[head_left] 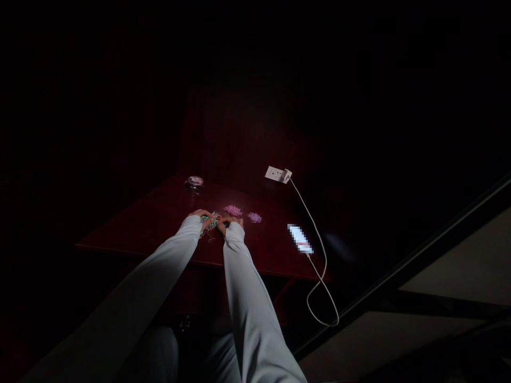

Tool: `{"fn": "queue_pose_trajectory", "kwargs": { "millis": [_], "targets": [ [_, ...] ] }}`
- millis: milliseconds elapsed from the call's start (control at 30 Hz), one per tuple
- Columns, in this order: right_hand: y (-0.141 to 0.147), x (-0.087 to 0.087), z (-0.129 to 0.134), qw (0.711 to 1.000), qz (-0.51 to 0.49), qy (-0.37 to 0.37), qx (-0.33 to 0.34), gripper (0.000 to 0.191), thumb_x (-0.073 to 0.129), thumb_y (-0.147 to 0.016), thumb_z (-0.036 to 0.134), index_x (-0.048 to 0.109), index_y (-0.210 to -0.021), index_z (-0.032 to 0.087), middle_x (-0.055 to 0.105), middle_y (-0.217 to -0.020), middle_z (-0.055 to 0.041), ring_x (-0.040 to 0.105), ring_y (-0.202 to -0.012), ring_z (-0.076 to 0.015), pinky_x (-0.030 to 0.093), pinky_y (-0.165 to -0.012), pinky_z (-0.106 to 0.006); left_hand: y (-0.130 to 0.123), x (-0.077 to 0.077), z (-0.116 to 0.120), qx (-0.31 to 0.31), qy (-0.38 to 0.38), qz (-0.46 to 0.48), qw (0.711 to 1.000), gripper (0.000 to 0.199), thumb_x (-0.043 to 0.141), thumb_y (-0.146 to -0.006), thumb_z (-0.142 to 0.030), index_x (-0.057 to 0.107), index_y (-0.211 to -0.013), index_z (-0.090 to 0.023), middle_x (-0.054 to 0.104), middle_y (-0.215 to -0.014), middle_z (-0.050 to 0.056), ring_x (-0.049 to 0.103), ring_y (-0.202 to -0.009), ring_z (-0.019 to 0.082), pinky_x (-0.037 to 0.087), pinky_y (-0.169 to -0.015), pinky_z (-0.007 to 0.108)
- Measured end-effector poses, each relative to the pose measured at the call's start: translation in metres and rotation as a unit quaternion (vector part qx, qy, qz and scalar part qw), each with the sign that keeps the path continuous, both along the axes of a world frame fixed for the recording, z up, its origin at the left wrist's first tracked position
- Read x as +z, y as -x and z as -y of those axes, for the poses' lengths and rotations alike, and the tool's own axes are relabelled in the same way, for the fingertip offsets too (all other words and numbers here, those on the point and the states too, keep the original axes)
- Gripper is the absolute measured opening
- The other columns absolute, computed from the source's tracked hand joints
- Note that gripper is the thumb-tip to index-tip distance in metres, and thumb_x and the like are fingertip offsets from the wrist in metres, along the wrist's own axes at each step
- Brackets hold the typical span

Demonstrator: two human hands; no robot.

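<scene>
A loose heap of thin, mixed-colour strands (pixel 214 221), green, white and pinkish, that look like small rubber bands lies near the front of the dark red table. My left hand (pixel 198 214) touches its left side, fingers bent inward over the strands. From the right, my right hand (pixel 230 221) reaches into the same heap with its fingers drawn together. What lies between the fingertips is too small to make out. Just beyond my right hand is a pink heap (pixel 233 210) of similar strands. A smaller purple heap (pixel 254 217) lies to its right.
A round, clear container (pixel 195 182) stands at the table's back left. On the right lies a lit phone (pixel 300 239), its white cable (pixel 315 222) looping past the table edge up to a charger (pixel 286 175) in a wall socket (pixel 273 173). The surroundings are very dark.
</scene>
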State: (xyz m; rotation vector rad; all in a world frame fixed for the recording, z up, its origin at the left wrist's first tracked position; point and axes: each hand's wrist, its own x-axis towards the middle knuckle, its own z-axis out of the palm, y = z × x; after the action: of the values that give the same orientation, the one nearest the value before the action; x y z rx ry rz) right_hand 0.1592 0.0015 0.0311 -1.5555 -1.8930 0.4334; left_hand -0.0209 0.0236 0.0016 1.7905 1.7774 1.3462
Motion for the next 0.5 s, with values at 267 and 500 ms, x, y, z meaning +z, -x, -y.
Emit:
{"fn": "queue_pose_trajectory", "kwargs": {
  "millis": [267, 500],
  "targets": [
    [-0.002, -0.010, -0.011, 0.997, -0.074, -0.031, -0.013, 0.008, 0.081, -0.097, 0.034, 0.089, -0.097, 0.032, 0.082, -0.112, -0.0025, 0.064, -0.125, -0.0248, 0.054, -0.111, -0.034, 0.009, -0.004, 0.003, -0.056, -0.060, 0.020, 0.996, 0.013, 0.070, -0.082, -0.033, 0.081, -0.083, -0.027, 0.087, -0.105, 0.005, 0.080, -0.104, 0.025, 0.063, -0.101, 0.033],
    [-0.003, -0.009, -0.017, 0.992, -0.115, -0.033, -0.029, 0.010, 0.079, -0.097, 0.029, 0.089, -0.099, 0.029, 0.083, -0.107, -0.0033, 0.066, -0.122, -0.0248, 0.055, -0.110, -0.034, 0.009, -0.004, -0.011, -0.046, -0.060, 0.011, 0.997, 0.015, 0.071, -0.083, -0.037, 0.081, -0.076, -0.027, 0.088, -0.103, 0.004, 0.080, -0.108, 0.026, 0.061, -0.109, 0.038]
  ]
}}
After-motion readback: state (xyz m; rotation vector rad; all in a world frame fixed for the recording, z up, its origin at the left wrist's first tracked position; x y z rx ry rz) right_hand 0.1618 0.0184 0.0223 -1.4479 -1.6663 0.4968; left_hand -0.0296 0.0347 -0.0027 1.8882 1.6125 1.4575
